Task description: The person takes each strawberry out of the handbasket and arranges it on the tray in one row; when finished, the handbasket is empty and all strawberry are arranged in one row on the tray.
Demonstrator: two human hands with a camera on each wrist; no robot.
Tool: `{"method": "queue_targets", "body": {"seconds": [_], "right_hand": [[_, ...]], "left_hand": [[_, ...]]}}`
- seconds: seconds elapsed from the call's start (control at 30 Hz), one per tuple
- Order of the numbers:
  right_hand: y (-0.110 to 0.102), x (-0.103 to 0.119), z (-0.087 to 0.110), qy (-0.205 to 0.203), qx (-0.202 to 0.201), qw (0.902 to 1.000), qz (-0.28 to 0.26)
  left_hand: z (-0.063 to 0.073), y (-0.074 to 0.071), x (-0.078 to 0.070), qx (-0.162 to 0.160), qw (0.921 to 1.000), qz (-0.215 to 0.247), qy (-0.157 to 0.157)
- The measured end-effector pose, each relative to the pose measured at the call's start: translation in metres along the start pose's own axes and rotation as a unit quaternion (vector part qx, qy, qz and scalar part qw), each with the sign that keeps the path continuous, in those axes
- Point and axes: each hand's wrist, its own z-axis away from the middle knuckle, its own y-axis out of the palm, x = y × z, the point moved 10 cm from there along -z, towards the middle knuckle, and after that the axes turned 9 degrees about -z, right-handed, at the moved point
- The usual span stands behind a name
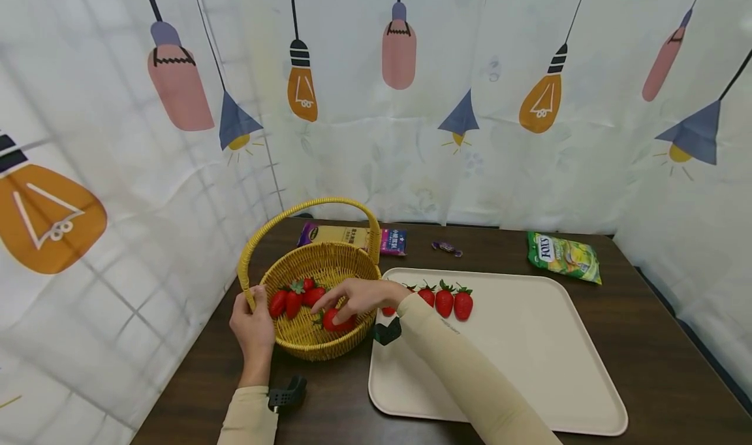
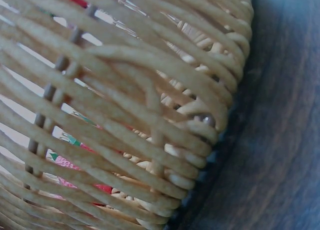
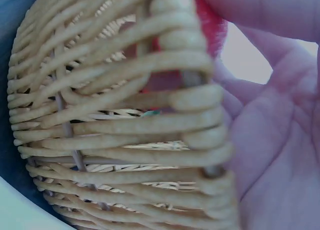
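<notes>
A yellow woven basket (image 1: 320, 350) with an arched handle (image 1: 305, 203) stands left of centre, several strawberries (image 1: 294, 301) lying inside it. My left hand (image 1: 252, 331) grips the basket at its left side, thumb up by the foot of the handle. Over the right rim, my right hand (image 1: 364, 298) reaches into the basket and holds a strawberry (image 1: 337, 321) at its fingers. In the right wrist view the red strawberry (image 3: 212, 27) shows between the rim and a finger. The left wrist view is filled by the basket's woven wall (image 2: 110, 109).
To the right lies a beige tray (image 1: 529, 360), with a row of strawberries (image 1: 444, 301) near its far left corner, partly behind the right forearm. A purple and yellow packet (image 1: 346, 234), a small purple wrapped sweet (image 1: 446, 248) and a green bag (image 1: 564, 257) lie along the back.
</notes>
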Motion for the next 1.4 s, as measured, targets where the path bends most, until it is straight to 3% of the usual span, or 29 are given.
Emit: {"method": "queue_targets", "body": {"seconds": [0.13, 0.3, 0.43, 0.63, 0.73, 1.13, 1.4], "right_hand": [[-0.006, 0.009, 0.01, -0.017, -0.045, 0.9987, 0.016], [-0.017, 0.011, 0.03, -0.002, -0.123, 0.992, 0.03], [-0.031, 0.005, 0.05, 0.001, -0.191, 0.9813, -0.022], [-0.051, -0.009, 0.082, -0.024, -0.281, 0.9534, -0.107], [-0.056, -0.016, 0.094, -0.035, -0.296, 0.9467, -0.121], [-0.06, -0.042, 0.133, -0.013, -0.311, 0.9423, -0.123], [-0.079, -0.06, 0.175, 0.005, -0.394, 0.9118, -0.116]], "left_hand": [[0.0, 0.0, -0.001, 0.002, 1.0, -0.001, 0.002], [0.0, 0.0, -0.002, 0.001, 1.0, 0.001, 0.003], [0.0, 0.0, -0.002, -0.001, 1.0, 0.001, 0.003], [-0.001, -0.001, -0.001, -0.006, 1.0, 0.0, 0.004], [0.0, -0.002, -0.001, -0.007, 1.0, 0.002, 0.003], [0.001, 0.001, 0.001, 0.003, 1.0, 0.003, -0.003], [0.001, 0.0, -0.001, 0.002, 1.0, -0.003, 0.001]]}}
